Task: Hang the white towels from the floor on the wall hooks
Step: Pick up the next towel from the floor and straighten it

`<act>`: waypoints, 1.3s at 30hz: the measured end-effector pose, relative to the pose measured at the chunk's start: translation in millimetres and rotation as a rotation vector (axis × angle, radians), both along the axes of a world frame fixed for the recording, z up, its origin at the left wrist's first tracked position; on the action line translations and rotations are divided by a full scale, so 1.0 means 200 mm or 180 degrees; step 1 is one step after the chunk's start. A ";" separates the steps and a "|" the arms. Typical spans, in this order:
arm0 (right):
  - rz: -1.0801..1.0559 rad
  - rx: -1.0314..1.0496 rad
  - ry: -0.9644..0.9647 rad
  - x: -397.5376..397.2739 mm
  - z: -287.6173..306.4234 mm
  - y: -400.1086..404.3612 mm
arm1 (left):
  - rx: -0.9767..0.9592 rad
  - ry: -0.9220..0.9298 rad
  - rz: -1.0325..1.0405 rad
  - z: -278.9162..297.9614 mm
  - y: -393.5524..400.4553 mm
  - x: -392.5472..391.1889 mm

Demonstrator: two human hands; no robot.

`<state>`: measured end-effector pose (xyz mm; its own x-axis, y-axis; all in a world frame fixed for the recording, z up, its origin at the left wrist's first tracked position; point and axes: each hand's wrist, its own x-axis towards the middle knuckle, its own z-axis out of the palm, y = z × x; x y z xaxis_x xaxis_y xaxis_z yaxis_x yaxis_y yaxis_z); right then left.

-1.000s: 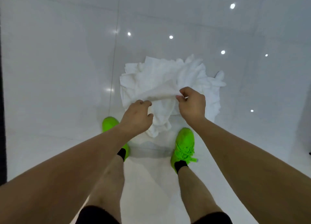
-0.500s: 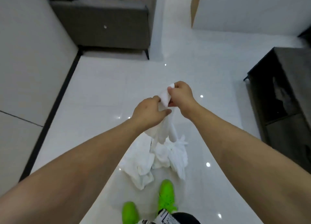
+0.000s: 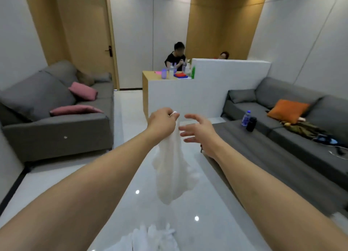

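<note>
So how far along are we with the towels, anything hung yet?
Nothing shows as hung: no wall hooks are in view. One white towel is lifted clear of the floor, pinched at its top by the left hand; the right hand is open beside it, not holding it. More white towels lie on the floor at the bottom edge. Left: hang this one, then the rest.

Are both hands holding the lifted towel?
No, only the left hand pinches the hanging white towel; the right hand is open beside it.
</note>
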<state>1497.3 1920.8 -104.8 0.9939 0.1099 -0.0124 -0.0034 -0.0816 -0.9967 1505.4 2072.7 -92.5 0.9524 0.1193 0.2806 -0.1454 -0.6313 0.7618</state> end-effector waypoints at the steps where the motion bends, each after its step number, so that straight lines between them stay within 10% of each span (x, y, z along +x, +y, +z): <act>1: -0.0020 -0.0267 -0.0137 -0.06 0.01 -0.05 | 0.0051 -0.0004 -0.0141 0.06 -0.06 -0.03; 8: 0.0234 -0.0421 -0.0366 -0.38 0.11 -0.43 | -0.0035 0.0413 -0.0992 0.29 -0.50 -0.28; 20: -0.1554 0.0101 -0.0684 -0.73 0.26 -1.55 | 0.0919 0.1418 -0.2152 0.20 -1.38 -0.50; 29: -0.2096 -0.0110 -0.0500 -1.12 0.31 -2.65 | -0.0207 0.0648 -0.2068 0.13 -2.58 -0.69; 35: -0.0975 -0.0877 -0.0196 -1.25 0.27 -3.11 | -0.0137 0.0530 -0.2712 0.24 -3.09 -0.75; 39: -0.1362 -0.0680 -0.0180 -1.17 0.22 -3.32 | -0.0096 0.0628 -0.2944 0.22 -3.34 -0.70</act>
<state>1263.6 1256.4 -61.0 0.9490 -0.3083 0.0652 -0.0277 -0.2875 -0.9574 1364.9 1404.4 -49.2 0.7026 -0.7024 0.1136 -0.4453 -0.3096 0.8402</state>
